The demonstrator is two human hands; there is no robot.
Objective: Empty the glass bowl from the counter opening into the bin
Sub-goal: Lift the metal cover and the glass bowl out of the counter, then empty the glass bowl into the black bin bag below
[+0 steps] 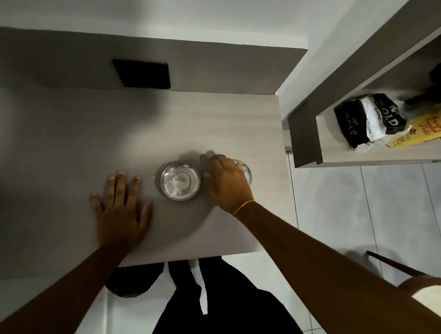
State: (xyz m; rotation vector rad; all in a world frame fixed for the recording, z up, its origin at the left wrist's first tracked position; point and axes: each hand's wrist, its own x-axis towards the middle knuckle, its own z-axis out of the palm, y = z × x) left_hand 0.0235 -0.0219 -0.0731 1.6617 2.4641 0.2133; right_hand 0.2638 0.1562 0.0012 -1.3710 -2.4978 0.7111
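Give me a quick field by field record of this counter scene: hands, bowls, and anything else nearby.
left hand: flat on the pale wood-grain counter, fingers spread, holding nothing
right hand: resting over a second clear glass vessel, grip unclear
clear round glass bowl: upright between the hands, whitish residue inside
black flat rectangular panel: on back wall
dark bag: under counter edge

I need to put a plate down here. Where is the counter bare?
Bare: the wide stretch between the black pad and the hands, plus the far left. Crowded: the front, with left hand, glass bowl, right hand.
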